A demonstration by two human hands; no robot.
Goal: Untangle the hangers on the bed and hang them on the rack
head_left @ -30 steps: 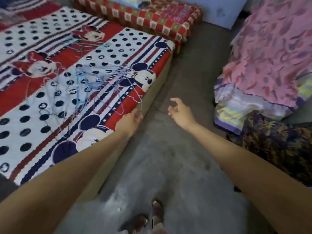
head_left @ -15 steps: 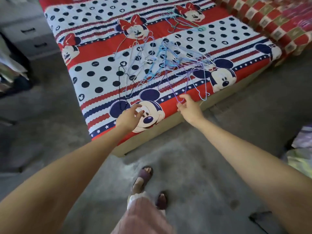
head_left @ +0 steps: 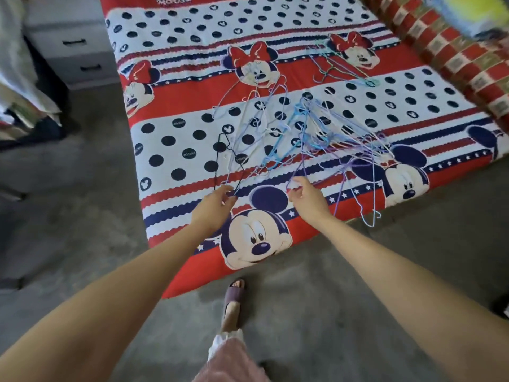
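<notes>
Both my hands reached over the near edge of the bed (head_left: 275, 67), where the tangled hangers (head_left: 297, 133) lay mid-sheet, one purple loop (head_left: 369, 213) spilling past the edge. My left hand (head_left: 213, 206) curled its fingers around the black hanger (head_left: 220, 158); my right hand (head_left: 308, 198) pinched a purple wire of the tangle. Bare grey floor (head_left: 316, 293) stretched open behind me and to the left, a drawer unit (head_left: 74, 51) far off. Half a second earlier my left hand rested nearer the mattress edge, off the wires.
</notes>
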